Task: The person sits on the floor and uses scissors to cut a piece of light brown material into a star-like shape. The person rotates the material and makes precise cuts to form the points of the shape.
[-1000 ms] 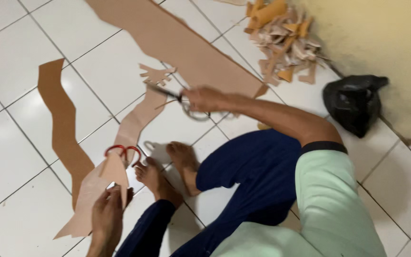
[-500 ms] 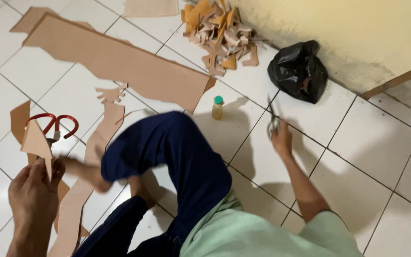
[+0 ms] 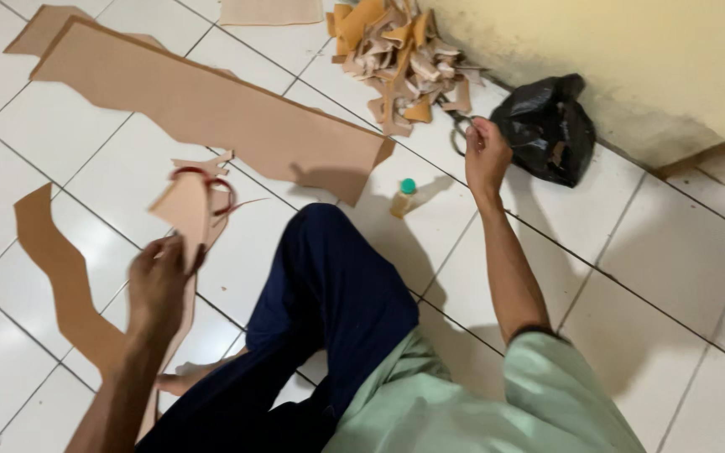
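I sit on a white tiled floor in dark blue trousers and a pale green shirt. My left hand (image 3: 159, 285) grips a cut tan piece (image 3: 185, 210) of leather-like sheet and holds it upright; red-handled scissors (image 3: 211, 183) lie on the tiles just behind it. My right hand (image 3: 486, 155) is stretched out toward the wall and closed on metal scissors (image 3: 461, 127), beside a heap of tan offcuts (image 3: 400, 59). A large tan sheet (image 3: 203, 109) lies flat across the floor.
A small bottle with a green cap (image 3: 404, 198) stands on the tiles near my knee. A crumpled black plastic bag (image 3: 547, 126) sits against the yellow wall. A wavy brown strip (image 3: 60, 277) lies at the left. My bare foot (image 3: 182, 382) shows under my leg.
My right hand has carried the metal scissors from the middle of the floor out to the offcut heap by the wall. My left hand keeps the tan piece raised.
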A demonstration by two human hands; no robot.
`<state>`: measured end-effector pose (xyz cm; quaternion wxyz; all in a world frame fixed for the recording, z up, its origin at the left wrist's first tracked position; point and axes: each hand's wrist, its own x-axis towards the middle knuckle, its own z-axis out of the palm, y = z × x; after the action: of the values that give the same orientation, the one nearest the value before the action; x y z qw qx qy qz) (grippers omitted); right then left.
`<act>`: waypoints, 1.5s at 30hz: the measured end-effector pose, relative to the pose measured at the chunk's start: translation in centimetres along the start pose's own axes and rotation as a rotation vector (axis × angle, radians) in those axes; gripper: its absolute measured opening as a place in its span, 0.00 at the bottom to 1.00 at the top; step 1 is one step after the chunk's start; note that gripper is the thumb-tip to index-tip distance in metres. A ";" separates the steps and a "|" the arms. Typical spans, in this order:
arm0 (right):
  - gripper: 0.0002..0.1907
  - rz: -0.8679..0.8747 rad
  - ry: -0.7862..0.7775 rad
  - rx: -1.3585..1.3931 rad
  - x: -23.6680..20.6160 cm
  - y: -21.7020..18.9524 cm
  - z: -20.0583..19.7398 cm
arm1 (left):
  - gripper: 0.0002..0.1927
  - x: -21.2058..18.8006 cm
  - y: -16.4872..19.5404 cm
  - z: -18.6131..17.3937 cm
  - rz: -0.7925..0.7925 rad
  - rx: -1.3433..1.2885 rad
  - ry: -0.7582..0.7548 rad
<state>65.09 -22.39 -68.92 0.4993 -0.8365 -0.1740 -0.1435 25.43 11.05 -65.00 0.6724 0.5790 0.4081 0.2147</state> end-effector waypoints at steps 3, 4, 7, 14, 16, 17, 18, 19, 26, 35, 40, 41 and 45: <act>0.12 -0.075 -0.092 0.139 -1.6 -3.7 1.7 | 0.18 3.0 -0.2 1.8 -0.012 0.036 -0.102; 0.12 -0.100 -0.152 0.179 -2.6 -5.4 3.1 | 0.18 3.7 0.1 1.9 -0.009 0.025 -0.123; 0.16 -0.212 -0.365 0.220 -5.2 -10.6 7.8 | 0.16 6.6 2.0 3.1 -0.051 0.032 -0.166; 0.49 -0.699 -0.445 0.260 -10.4 -22.9 16.6 | 0.16 7.3 6.7 1.9 -0.058 0.390 -0.340; 0.39 -0.800 -0.424 0.194 -11.5 -24.4 18.0 | 0.16 6.1 6.2 -0.3 -0.092 0.344 -0.415; 0.34 -0.842 -0.414 0.161 -12.3 -25.0 18.9 | 0.16 5.5 5.8 -1.8 -0.117 0.310 -0.457; 0.28 -0.823 -0.472 0.096 -13.3 -25.4 19.7 | 0.17 4.9 5.1 -3.4 -0.141 0.273 -0.498; 0.22 -0.807 -0.534 0.030 -14.3 -25.6 20.6 | 0.16 4.7 4.4 -4.5 -0.180 0.199 -0.443; 0.16 -0.530 -0.764 0.168 -21.2 -27.0 27.0 | 0.24 1.0 -1.6 -13.9 -0.023 -0.084 0.018; 0.24 0.640 -1.476 1.009 -24.6 -28.0 30.9 | 0.19 -0.5 -6.5 -18.9 0.064 -0.269 0.438; 0.34 0.914 -1.447 1.383 -26.6 -28.1 30.3 | 0.10 0.5 -6.1 -17.5 0.216 -0.007 0.487; 0.36 0.968 -1.414 1.429 -27.1 -27.6 29.9 | 0.10 0.4 -6.1 -17.3 0.220 0.032 0.465; 0.35 1.074 -1.490 1.466 -28.0 -25.0 27.8 | 0.11 -0.2 -6.5 -15.7 0.211 0.139 0.435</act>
<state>30.87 9.11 -73.66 0.6328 -0.1923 -0.0890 0.7448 11.59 18.81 -71.12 0.5009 0.6034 0.4946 0.3746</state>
